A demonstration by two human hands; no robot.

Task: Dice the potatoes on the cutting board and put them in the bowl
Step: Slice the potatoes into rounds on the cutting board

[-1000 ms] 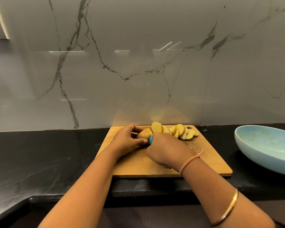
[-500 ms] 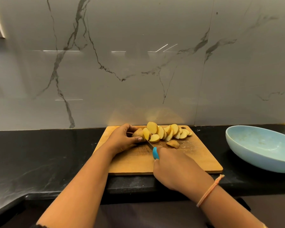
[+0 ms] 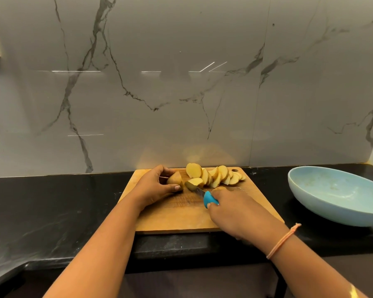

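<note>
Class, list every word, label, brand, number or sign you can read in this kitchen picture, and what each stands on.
None: no word, number, brand or sign can be read here.
On the knife: blue handle plain where the right hand leaves it bare.
On the bowl: plain light blue.
On the cutting board: bare wood.
On the wall: only grey veins and light streaks.
On the potato in the left hand: nothing.

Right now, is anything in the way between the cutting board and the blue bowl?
Nothing visible does. Only black counter shows between the cutting board and the bowl to its right. The potato slices sit along the board's far edge.
</note>
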